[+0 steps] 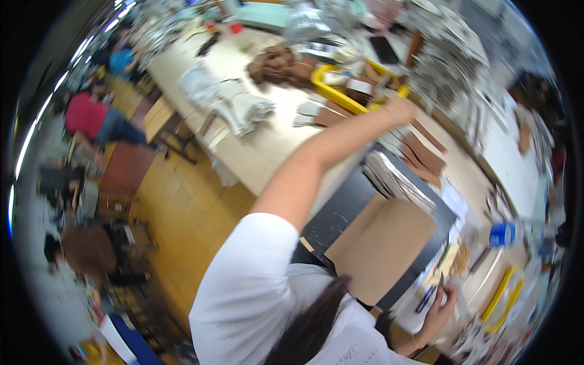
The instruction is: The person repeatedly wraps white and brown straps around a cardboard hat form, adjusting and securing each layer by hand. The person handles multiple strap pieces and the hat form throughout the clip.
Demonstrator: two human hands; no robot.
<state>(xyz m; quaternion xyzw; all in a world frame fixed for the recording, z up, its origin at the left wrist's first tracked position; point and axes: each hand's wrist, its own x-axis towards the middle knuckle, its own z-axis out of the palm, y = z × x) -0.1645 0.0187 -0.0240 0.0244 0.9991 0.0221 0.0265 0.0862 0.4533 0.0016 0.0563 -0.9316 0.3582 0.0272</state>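
Dark hair [309, 322] foremost; left hand [400, 111] at yellow bin [338, 96], grip unclear; right hand [444, 306] apparently grips slim blade [441, 280]; brown panel [382, 249] between, untouched.

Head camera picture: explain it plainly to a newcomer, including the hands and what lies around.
No machine here: these are a person's bare hands, seen from a wide fisheye camera worn on the head, so straight edges bend. The left hand is stretched out at the yellow tray; blur hides whether it grips anything. The right hand holds what seems a small pointed tool. On the pale table lie a brown bundle and a pale stack. Nearer the body, a flat brown sheet lies over a dark surface.
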